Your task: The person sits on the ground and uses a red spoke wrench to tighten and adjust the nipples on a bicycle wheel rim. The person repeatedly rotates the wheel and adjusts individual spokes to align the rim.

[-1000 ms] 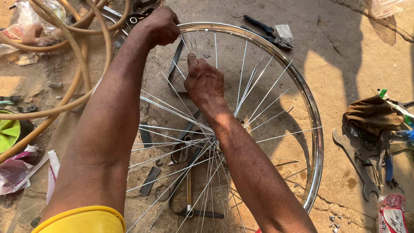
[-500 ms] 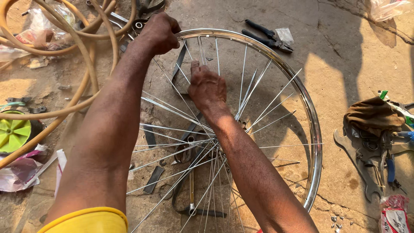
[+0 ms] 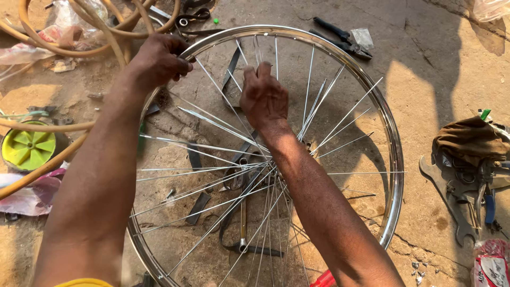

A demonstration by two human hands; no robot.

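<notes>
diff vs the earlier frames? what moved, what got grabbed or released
Little changed. The right hand keeps working among the spokes inside the wheel rim, its fingers now pinching thin spokes near the top. The left hand stays gripping the rim's upper left edge. Nothing was let go. The view shifted slightly, so the wheel sits a little lower in frame. Pliers, hose and tool pile lie as before.

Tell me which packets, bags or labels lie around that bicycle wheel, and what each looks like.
Small clear plastic packet: top, beside the black pliers.
Red and white printed packet: bottom right corner.
Pinkish plastic bag: left edge, crumpled.
Clear plastic bag: top right corner.
</notes>
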